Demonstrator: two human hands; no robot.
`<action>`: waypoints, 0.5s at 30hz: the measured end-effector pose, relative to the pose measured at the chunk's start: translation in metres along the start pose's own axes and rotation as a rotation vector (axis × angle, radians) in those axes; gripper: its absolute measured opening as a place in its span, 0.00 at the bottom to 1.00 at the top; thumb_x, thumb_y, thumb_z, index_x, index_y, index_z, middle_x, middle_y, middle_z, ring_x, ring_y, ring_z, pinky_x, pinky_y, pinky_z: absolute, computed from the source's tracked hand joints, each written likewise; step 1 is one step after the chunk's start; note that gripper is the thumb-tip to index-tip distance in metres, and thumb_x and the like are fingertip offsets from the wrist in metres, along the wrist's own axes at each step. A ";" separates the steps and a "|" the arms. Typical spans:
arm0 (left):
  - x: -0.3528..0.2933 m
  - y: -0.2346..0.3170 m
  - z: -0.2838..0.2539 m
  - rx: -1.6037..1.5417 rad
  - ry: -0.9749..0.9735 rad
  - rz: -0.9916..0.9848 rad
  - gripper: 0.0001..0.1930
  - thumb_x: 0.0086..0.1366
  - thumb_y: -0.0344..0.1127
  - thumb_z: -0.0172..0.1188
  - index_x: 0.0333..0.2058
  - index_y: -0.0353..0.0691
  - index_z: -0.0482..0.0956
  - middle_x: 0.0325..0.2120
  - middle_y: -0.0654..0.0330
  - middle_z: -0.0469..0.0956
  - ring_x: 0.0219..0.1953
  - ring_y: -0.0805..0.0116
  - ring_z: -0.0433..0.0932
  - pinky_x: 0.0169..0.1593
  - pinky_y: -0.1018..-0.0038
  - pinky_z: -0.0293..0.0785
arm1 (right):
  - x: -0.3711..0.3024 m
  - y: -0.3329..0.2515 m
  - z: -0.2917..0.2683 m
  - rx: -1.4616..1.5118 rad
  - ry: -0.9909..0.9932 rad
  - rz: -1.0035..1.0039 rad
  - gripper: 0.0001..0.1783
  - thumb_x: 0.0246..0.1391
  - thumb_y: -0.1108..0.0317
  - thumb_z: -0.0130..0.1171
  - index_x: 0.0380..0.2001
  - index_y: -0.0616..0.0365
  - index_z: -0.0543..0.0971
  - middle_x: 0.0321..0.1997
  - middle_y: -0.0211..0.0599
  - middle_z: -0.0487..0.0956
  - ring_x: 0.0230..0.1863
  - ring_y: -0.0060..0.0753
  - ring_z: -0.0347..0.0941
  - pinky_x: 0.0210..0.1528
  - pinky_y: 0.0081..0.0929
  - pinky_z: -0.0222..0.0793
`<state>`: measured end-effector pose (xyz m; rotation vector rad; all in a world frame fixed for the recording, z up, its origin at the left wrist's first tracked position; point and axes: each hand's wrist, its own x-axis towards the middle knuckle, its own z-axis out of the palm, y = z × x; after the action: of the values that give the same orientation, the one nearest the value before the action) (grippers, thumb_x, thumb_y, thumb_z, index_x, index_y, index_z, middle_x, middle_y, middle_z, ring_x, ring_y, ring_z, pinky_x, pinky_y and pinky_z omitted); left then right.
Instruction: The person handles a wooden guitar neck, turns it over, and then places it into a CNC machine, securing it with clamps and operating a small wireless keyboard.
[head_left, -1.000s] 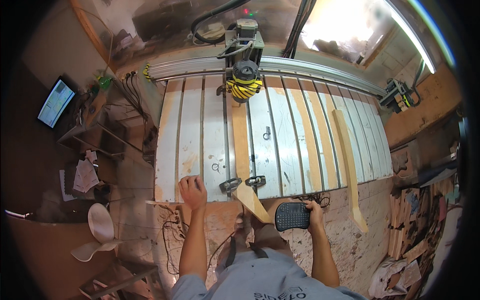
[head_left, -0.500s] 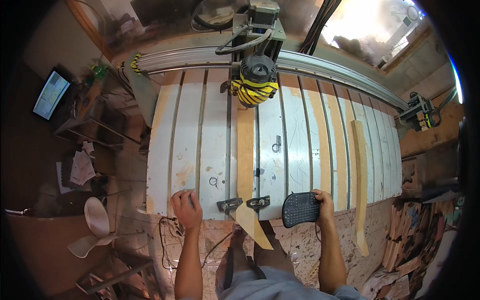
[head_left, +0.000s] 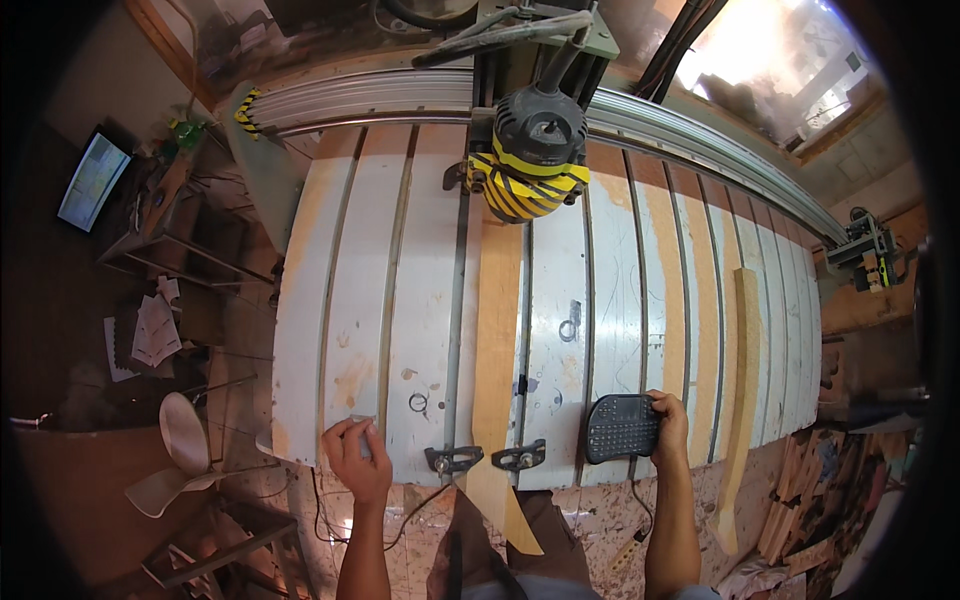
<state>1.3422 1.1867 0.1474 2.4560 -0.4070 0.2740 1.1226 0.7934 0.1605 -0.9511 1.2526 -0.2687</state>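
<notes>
My right hand (head_left: 673, 428) grips the right edge of a small black handheld keyboard (head_left: 618, 430), held over the front part of a slotted machine bed (head_left: 425, 310). Near the bed's front left edge, my left hand (head_left: 356, 462) has its fingers curled around a small greyish thing too unclear to name. Between the hands, a long wooden board (head_left: 497, 345) lies along the bed. Its angled end juts past the front edge. Two black clamps (head_left: 453, 459) stand at either side of the board near that edge. Above its far end hangs a router spindle (head_left: 540, 150) with yellow-and-black striped tape.
A metal gantry rail (head_left: 370, 100) spans the back of the bed. Another wooden strip (head_left: 742, 370) lies at the right, overhanging the front. Leftward are a monitor (head_left: 94, 182) and a white chair (head_left: 183, 435). Wood offcuts (head_left: 800, 500) are piled at the lower right.
The view has shifted, so the bed and spindle look larger and both hands sit lower. My left hand has turned, showing more of the greyish thing. The keyboard stays in my right hand.
</notes>
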 end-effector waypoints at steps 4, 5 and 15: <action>-0.001 -0.004 0.000 0.034 0.019 0.034 0.04 0.63 0.26 0.62 0.37 0.36 0.82 0.40 0.52 0.73 0.43 0.55 0.73 0.45 0.62 0.72 | 0.014 -0.006 0.008 -0.029 0.028 -0.013 0.20 0.49 0.62 0.46 0.36 0.66 0.80 0.30 0.37 0.79 0.31 0.31 0.73 0.39 0.26 0.70; -0.002 -0.005 0.001 0.031 0.017 0.033 0.04 0.63 0.26 0.62 0.37 0.36 0.82 0.40 0.52 0.73 0.43 0.55 0.73 0.45 0.63 0.72 | 0.017 -0.007 0.012 -0.040 0.067 -0.027 0.20 0.49 0.62 0.46 0.36 0.66 0.80 0.30 0.36 0.79 0.31 0.30 0.73 0.40 0.25 0.69; 0.005 0.001 -0.001 0.030 -0.017 0.053 0.04 0.64 0.25 0.60 0.37 0.34 0.82 0.38 0.52 0.74 0.42 0.55 0.74 0.46 0.63 0.73 | 0.063 -0.019 0.015 -0.116 -0.053 -0.129 0.18 0.50 0.61 0.48 0.33 0.65 0.80 0.28 0.30 0.76 0.31 0.26 0.69 0.39 0.25 0.64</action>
<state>1.3462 1.1852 0.1501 2.4812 -0.4786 0.2835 1.1635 0.7479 0.1311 -1.1349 1.1695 -0.2722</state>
